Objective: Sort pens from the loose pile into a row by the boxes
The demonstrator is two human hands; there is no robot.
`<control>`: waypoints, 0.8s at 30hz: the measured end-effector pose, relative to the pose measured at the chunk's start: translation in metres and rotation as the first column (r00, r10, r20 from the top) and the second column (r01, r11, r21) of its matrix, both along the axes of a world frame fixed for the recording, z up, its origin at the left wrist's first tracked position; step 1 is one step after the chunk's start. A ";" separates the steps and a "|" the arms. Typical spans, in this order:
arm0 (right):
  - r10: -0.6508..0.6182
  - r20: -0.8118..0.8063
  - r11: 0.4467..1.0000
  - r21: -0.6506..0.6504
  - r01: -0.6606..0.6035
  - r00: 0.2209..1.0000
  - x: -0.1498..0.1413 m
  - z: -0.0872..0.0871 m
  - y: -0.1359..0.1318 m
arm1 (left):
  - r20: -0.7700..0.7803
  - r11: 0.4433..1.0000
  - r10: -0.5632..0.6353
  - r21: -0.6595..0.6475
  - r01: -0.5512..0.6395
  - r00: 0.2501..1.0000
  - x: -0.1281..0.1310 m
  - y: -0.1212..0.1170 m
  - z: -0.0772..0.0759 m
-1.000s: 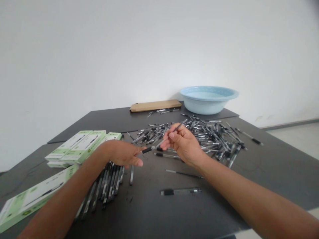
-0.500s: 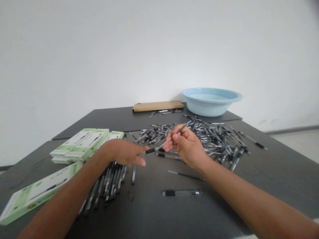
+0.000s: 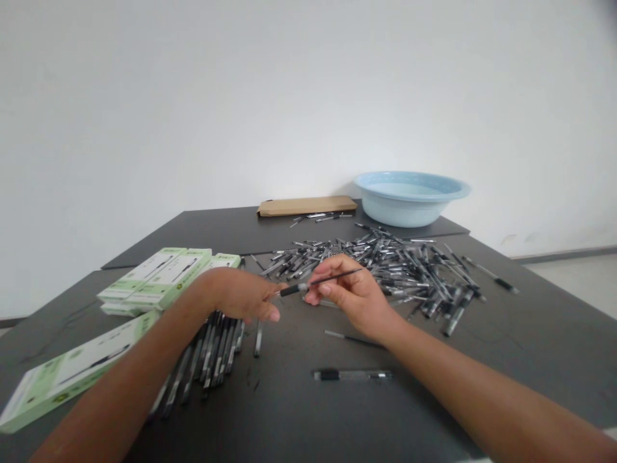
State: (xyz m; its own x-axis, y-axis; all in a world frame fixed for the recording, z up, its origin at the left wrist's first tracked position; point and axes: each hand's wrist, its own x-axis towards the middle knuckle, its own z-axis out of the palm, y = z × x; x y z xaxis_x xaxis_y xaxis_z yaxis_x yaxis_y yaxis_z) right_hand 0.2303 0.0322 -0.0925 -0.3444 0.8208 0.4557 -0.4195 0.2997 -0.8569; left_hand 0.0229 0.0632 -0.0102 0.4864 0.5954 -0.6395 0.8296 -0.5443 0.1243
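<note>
- Head view, 2 bare hands over a dark table [image 3: 299, 424], both in front of the person near the middle.
- Left hand [image 3: 243, 296]: palm down, back of hand up. Fingertips hold the left end of a black pen grip [image 3: 290, 290]; thumb stands apart below it. Exact finger contact is hidden.
- Right hand [image 3: 354, 296]: narrow pinch, thumb against fingers, on a thin dark refill [image 3: 342, 274].
- Grip and refill lie nearly in 1 line between the hands, raised above the table, slanting up toward the right. Cannot tell how far the refill sits inside the grip.
- Below and beside the left hand: a bundle of pens [image 3: 212, 357], laid roughly side by side, partly hidden by the forearm. 1 single pen [image 3: 258, 339] just right of it.
- Below the right hand: 1 loose refill [image 3: 349, 337] and, nearer the person, 1 clear pen with a black grip section [image 3: 354, 375], lying crosswise.
- Behind and right of the right hand: a jumbled pile of pens [image 3: 409, 267]; 1 pen apart at its right edge [image 3: 491, 274].
- Left side: a stack of green-and-white boxes [image 3: 157, 283], 3 visible on top; 1 more box [image 3: 80, 370] nearer the person, partly behind the left forearm.
- Far edge: a flat brown carton [image 3: 306, 206], a few pens before it; blue basin [image 3: 409, 212] to its right.
</note>
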 end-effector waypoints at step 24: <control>-0.301 0.252 0.932 0.281 0.228 0.920 0.010 -0.005 0.002 | 0.053 0.990 0.069 -0.129 -0.062 0.996 0.003 0.001 -0.002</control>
State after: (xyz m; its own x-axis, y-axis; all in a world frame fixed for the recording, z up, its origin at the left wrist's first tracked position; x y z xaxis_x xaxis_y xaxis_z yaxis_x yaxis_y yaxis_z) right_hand 0.2406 0.0343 -0.0974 -0.2750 0.7773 0.5659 -0.0437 0.5778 -0.8150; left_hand 0.0260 0.0637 -0.0118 0.4871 0.5425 -0.6844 0.8524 -0.4659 0.2373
